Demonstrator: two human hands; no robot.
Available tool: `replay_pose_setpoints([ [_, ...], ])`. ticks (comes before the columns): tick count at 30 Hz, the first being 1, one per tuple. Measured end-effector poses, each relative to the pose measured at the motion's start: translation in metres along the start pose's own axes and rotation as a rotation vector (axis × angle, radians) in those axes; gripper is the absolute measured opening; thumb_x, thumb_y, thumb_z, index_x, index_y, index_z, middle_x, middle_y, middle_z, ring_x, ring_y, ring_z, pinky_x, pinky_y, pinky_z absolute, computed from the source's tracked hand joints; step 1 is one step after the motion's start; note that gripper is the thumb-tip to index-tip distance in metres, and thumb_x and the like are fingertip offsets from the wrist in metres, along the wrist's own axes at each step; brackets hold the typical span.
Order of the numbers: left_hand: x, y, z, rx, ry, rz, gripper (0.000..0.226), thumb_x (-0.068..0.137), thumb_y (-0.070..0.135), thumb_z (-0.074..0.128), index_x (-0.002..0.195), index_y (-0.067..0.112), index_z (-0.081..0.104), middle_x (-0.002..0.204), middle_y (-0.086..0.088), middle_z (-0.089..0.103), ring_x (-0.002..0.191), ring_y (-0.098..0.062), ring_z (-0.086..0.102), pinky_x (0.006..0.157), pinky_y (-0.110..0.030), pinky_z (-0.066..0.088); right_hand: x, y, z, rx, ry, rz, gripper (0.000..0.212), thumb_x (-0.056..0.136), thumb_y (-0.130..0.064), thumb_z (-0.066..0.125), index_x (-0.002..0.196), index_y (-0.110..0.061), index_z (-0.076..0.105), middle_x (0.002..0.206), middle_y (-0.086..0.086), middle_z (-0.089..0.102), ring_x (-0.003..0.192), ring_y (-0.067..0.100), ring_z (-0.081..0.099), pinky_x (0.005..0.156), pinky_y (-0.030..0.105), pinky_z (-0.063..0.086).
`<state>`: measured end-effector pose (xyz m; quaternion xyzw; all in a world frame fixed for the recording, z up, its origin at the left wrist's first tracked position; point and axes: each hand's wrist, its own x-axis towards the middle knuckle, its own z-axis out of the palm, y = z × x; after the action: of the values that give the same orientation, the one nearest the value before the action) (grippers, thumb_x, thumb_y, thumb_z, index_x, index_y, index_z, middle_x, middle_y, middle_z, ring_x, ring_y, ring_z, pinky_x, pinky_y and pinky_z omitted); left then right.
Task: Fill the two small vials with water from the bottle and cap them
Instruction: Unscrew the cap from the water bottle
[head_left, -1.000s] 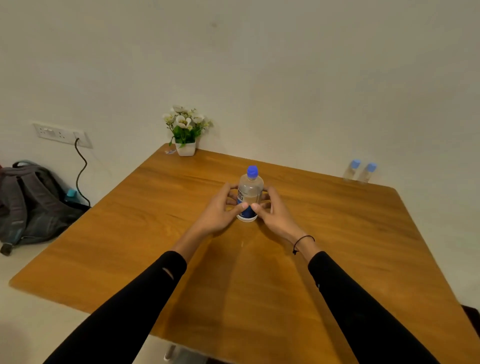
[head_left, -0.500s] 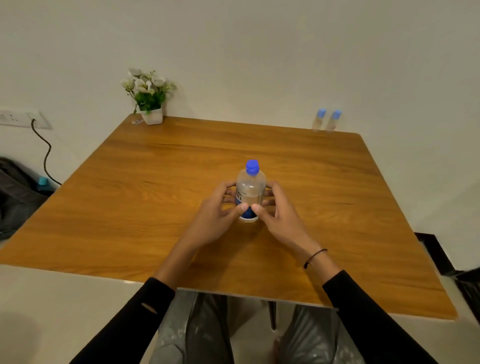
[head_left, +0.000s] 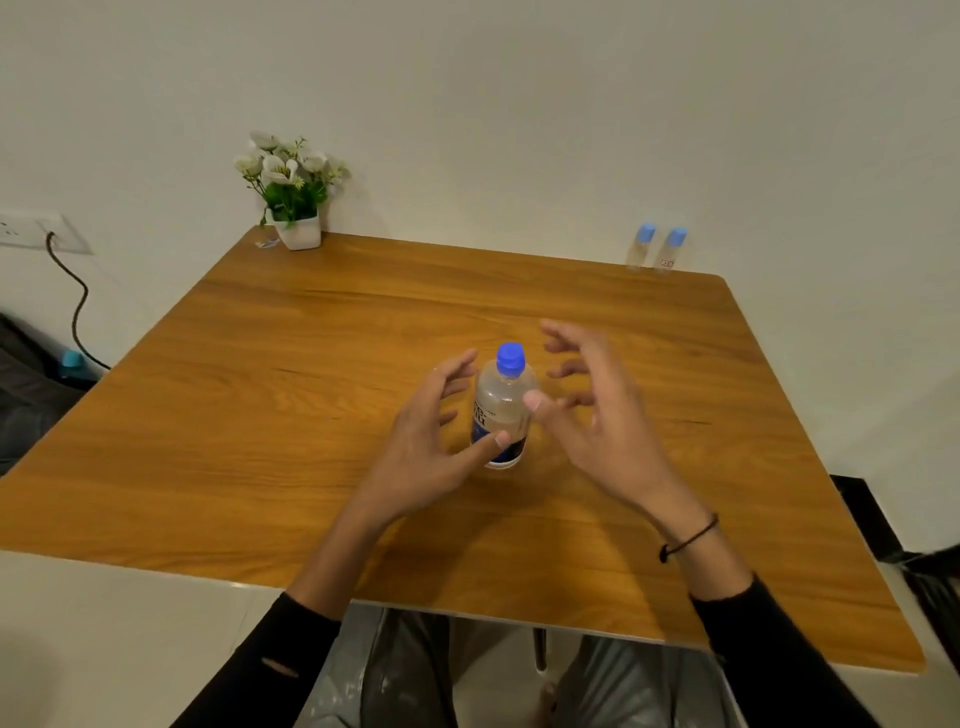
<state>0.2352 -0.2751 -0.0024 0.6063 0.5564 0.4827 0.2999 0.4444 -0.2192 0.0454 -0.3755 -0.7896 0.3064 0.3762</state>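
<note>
My two hands hover on either side of a small water bottle (head_left: 503, 410) that stands upright near the middle of a wooden table (head_left: 291, 395). The bottle is clear plastic with a blue cap (head_left: 510, 358) screwed on and a blue and white label low on its body. My left hand (head_left: 423, 441) is just beside the bottle, fingers spread and gently curved; the thumb tip seems to touch the label, though the view is too blurred to be sure. My right hand (head_left: 592, 410) is lifted a little off the bottle's other side, fingers wide apart and holding nothing, with the thumb tip close to the bottle's shoulder. A thin black band (head_left: 688, 538) circles my right wrist, and both arms wear black sleeves.

Two small vials (head_left: 655, 248) with blue caps stand side by side at the far right corner of the table, well apart from the bottle. At the far left corner sits a white pot of white flowers (head_left: 291, 192). A plain pale wall rises behind the table.
</note>
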Motion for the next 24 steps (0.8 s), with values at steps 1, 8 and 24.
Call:
replay_pose_setpoints([
  [1, 0.003, 0.004, -0.001, 0.004, 0.0, 0.017, 0.095, 0.082, 0.048, 0.086, 0.161, 0.033, 0.034, 0.156, 0.013, 0.049, 0.143, -0.001, 0.048, 0.109, -0.033, 0.051, 0.009, -0.016, -0.011, -0.079, -0.007, -0.059, 0.057, 0.098, -0.039, 0.071, 0.151, -0.033, 0.049, 0.133, -0.008, 0.052, 0.109, 0.009, 0.059, 0.078, 0.029, 0.059],
  [8, 0.019, 0.022, 0.014, 0.056, 0.037, 0.092, 0.081, 0.086, 0.041, 0.086, 0.154, 0.022, 0.045, 0.149, 0.012, 0.056, 0.135, -0.002, 0.055, 0.1, -0.017, 0.052, 0.061, -0.086, -0.028, -0.898, -0.366, -0.216, 0.047, 0.099, -0.07, 0.05, 0.123, -0.03, 0.056, 0.106, -0.005, 0.056, 0.089, 0.021, 0.057, 0.06, 0.033, 0.035],
  [24, 0.02, 0.017, 0.018, 0.02, 0.023, 0.067, 0.061, 0.085, 0.043, 0.084, 0.136, 0.026, 0.055, 0.125, 0.018, 0.068, 0.118, -0.001, 0.065, 0.098, -0.018, 0.053, 0.068, -0.069, -0.02, -0.678, -0.651, -0.159, 0.053, 0.091, -0.024, 0.083, 0.131, -0.036, 0.051, 0.125, -0.011, 0.052, 0.114, 0.014, 0.05, 0.085, 0.031, 0.049],
])
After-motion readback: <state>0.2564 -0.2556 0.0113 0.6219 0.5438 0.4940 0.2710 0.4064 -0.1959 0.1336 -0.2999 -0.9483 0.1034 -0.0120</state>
